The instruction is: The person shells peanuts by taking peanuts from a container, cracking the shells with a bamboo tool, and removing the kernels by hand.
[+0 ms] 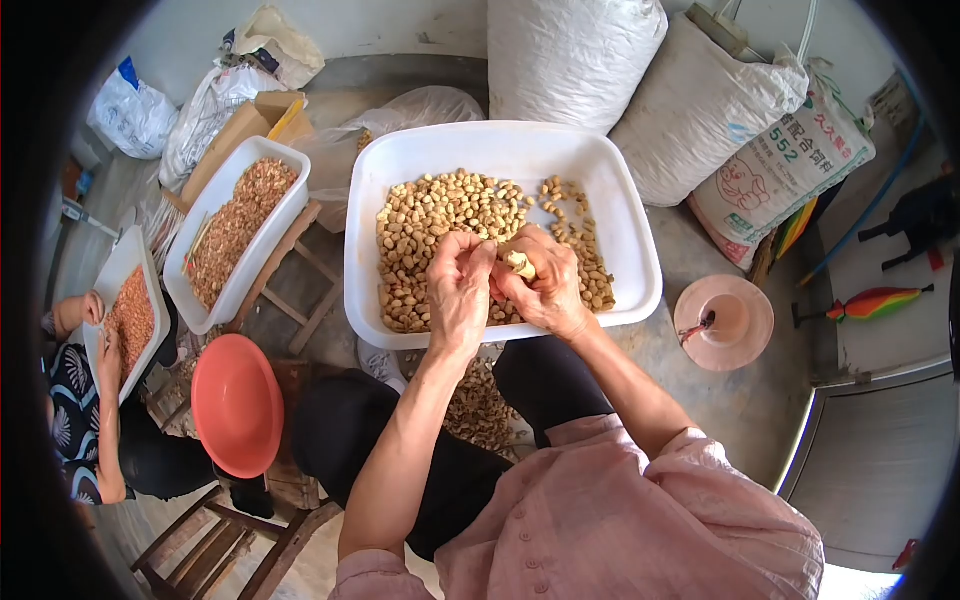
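A large white tub (pixel 625 215) holds many tan unshelled nuts (pixel 440 215), and both my hands are over its near side. The fingers of my left hand (pixel 462 285) are pinched together, with something small and hard to make out at the fingertips. My right hand (pixel 545 280) is curled round a pale, yellowish piece (pixel 519 264) that pokes out between thumb and fingers. The hands meet at their fingertips. Shell pieces (pixel 480 405) lie below the tub, between my knees.
At left, another person's hands (pixel 90 315) work at a white tray (pixel 145 255) of reddish kernels. Nearby are a white bin (pixel 205 325) of shelled pieces, a red basin (pixel 237 405) and a wooden chair (pixel 215 545). White sacks (pixel 700 110) stand behind; a pink bowl (pixel 750 320) sits right.
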Motion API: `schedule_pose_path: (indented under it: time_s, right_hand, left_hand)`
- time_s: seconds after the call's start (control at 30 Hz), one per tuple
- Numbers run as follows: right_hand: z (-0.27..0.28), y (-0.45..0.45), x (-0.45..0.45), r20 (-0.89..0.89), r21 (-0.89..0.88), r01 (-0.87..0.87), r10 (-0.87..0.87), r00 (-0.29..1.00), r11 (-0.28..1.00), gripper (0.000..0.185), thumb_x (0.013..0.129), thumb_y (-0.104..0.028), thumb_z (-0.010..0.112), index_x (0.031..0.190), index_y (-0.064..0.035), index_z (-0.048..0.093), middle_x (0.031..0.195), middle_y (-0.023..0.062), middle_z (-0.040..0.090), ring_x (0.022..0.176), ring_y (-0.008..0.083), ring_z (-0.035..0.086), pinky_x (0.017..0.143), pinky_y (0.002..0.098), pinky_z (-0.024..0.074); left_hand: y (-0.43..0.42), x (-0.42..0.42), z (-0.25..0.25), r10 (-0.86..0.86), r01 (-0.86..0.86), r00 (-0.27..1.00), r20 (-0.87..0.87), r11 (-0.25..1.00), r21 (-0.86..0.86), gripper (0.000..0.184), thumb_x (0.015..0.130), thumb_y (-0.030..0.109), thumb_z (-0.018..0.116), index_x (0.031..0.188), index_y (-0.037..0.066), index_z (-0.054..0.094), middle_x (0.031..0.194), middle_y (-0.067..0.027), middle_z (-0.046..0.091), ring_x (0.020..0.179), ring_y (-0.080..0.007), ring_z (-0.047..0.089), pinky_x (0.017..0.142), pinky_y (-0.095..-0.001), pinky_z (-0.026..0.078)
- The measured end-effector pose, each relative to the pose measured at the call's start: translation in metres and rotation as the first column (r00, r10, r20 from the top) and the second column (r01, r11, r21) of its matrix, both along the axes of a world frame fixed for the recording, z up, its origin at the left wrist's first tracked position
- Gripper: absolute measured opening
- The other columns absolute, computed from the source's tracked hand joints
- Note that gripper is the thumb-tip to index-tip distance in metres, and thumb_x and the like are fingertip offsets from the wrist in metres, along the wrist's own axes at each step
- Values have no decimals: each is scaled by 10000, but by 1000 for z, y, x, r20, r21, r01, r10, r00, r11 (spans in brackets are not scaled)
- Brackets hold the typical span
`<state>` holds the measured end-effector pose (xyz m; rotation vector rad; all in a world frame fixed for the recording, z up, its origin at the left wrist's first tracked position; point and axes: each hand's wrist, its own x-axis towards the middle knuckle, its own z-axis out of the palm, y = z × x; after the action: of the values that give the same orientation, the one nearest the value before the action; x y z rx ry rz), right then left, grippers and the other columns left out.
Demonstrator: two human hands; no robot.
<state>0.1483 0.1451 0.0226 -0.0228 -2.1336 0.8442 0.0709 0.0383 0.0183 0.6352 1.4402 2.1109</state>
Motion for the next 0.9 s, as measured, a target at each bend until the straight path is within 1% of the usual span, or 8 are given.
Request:
schedule_pose_path:
  time_s: [0.1, 0.23, 0.4, 0.53, 0.6, 0.7, 0.8, 0.9]
  right_hand:
    - [1, -1, 0, -6, 15, 8, -8, 1000, 1000, 126, 681, -60, 656, 777, -32, 579, 710, 84, 533, 583, 243, 572, 526, 341, 475]
    - [-2, -2, -1, -9, 62, 18, -17, 1000, 998, 126, 681, -52, 653, 787, -31, 588, 712, 87, 537, 579, 242, 568, 530, 340, 479]
    - [0, -3, -1, 4, -35, -7, 7, 1000, 999, 115, 687, -45, 651, 792, -35, 605, 716, 84, 552, 577, 231, 561, 527, 322, 474]
    - [2, -3, 0, 16, -51, 10, -9, 1000, 999, 100, 689, -38, 649, 781, -36, 609, 715, 82, 554, 579, 219, 559, 524, 312, 469]
    - [1, -2, -1, -8, -21, 14, -14, 1000, 1000, 98, 689, -35, 647, 780, -38, 609, 716, 82, 553, 583, 215, 562, 524, 314, 467]
    - [0, -2, 0, -4, -15, 32, -32, 999, 999, 92, 690, -32, 645, 775, -39, 609, 718, 84, 552, 589, 211, 562, 523, 314, 464]
    - [-2, -3, 0, -18, -49, 38, -39, 999, 998, 66, 731, -17, 636, 791, -27, 609, 711, 72, 565, 599, 193, 560, 534, 304, 456]
    - [1, -2, 0, -37, -72, 19, -22, 999, 997, 48, 773, -2, 616, 819, -14, 617, 718, 61, 568, 608, 169, 556, 548, 291, 452]
  left_hand:
    - [1, 6, 5, 57, -57, 998, 21, 998, -26, 164, 939, 188, 555, 934, 26, 531, 713, 13, 509, 578, -45, 468, 468, -206, 400]
    - [1, 9, 8, 70, -69, 997, 19, 996, -55, 188, 952, 191, 521, 919, 11, 567, 671, 15, 500, 549, -49, 462, 455, -212, 393]
    - [6, 7, 4, 67, -65, 996, 52, 997, -35, 210, 952, 168, 494, 899, -2, 607, 639, 13, 499, 514, -54, 453, 434, -211, 384]
    - [8, 8, 7, 64, -60, 994, 83, 997, -54, 210, 950, 154, 487, 886, -6, 606, 650, 7, 509, 517, -51, 454, 419, -211, 376]
    - [9, 8, 5, 75, -69, 994, 78, 995, -71, 213, 949, 152, 484, 883, -10, 606, 661, 0, 518, 518, -50, 454, 415, -211, 375]
    - [10, 8, 1, 56, -50, 994, 96, 996, -67, 208, 966, 149, 462, 917, 1, 599, 736, -8, 559, 591, -52, 488, 472, -206, 397]
    - [16, 6, -3, 150, -144, 983, 104, 987, -65, 206, 969, 134, 440, 932, 3, 594, 749, -12, 564, 614, -55, 489, 482, -209, 397]
    - [12, 7, 3, 52, -52, 980, 190, 999, -3, 198, 973, 131, 427, 961, 8, 581, 735, -7, 550, 609, -57, 468, 495, -213, 394]
